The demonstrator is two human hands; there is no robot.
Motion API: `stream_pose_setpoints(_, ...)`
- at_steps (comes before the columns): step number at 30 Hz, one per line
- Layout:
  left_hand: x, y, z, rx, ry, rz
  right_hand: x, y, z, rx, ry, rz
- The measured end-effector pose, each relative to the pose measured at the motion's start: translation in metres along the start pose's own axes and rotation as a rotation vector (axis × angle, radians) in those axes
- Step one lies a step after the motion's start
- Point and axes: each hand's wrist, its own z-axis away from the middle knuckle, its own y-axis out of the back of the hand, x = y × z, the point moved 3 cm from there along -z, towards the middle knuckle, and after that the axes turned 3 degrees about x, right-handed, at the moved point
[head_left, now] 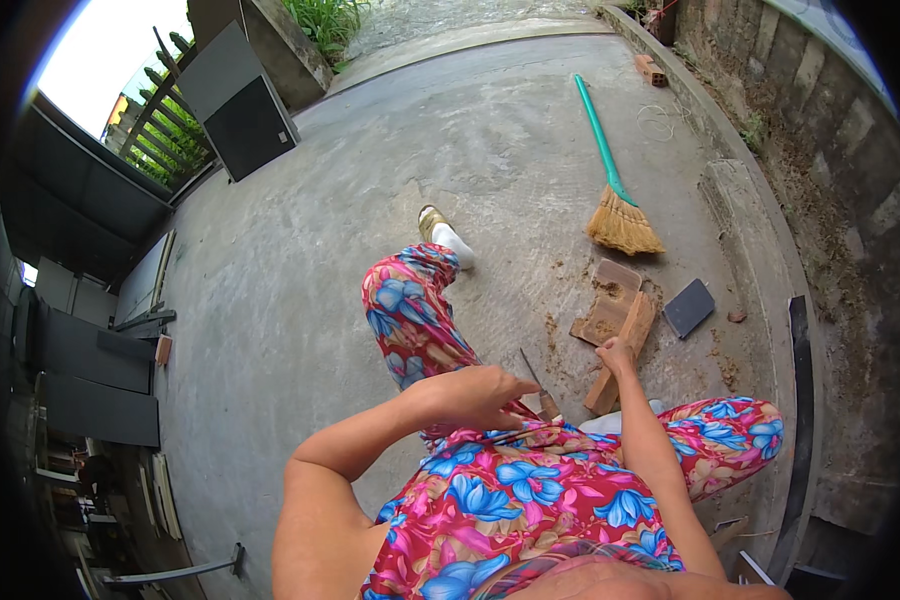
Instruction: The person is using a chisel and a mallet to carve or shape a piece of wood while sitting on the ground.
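My right hand (615, 353) is closed around the edge of a long wooden block (638, 325), which slants over the floor by my folded leg. Beneath and beyond the block lies a brown wooden piece (615, 283) with cut-out notches. My left hand (482, 396) is above my lap, its fingers apart and nothing seen in them. Just right of its fingertips is a thin-bladed hand tool (547, 400) with a wooden handle, its dark blade pointing away from me. A dark grey rectangular slab (689, 308) lies right of the block.
A straw broom (620, 215) with a green handle lies farther out on the concrete floor (300, 260). Brown crumbs are scattered around the wood. A low kerb and wall (820, 200) run along the right. A brick (650, 70) sits far right; dark panels (100, 380) stand left.
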Motion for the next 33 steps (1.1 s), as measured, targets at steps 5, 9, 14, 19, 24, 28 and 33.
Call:
stream_pose_setpoints(5,0.007,0.024,-0.048,0.189,-0.033,-0.187,0.022,-0.006,0.006,0.074,-0.228,0.055)
stream_pose_setpoints(9,-0.005,0.027,-0.100,0.231,-0.125,-0.122,0.024,-0.005,0.012,0.118,-0.383,0.094)
stream_pose_setpoints(14,-0.046,0.007,-0.186,0.189,-0.070,-0.084,0.048,-0.011,0.010,0.121,-0.495,0.114)
stream_pose_setpoints(19,-0.131,-0.044,-0.270,0.195,0.081,0.047,0.057,-0.028,0.003,0.053,-0.408,-0.009)
stream_pose_setpoints(24,-0.195,-0.115,-0.271,0.248,0.425,0.080,0.065,-0.034,-0.004,0.015,-0.415,0.052)
stream_pose_setpoints(28,-0.203,-0.138,-0.272,0.161,0.463,-0.093,0.040,-0.022,0.006,-0.042,-0.413,-0.177)
stream_pose_setpoints(33,-0.199,-0.162,-0.287,0.041,0.319,-0.099,0.024,-0.021,0.010,-0.101,-0.443,-0.433)
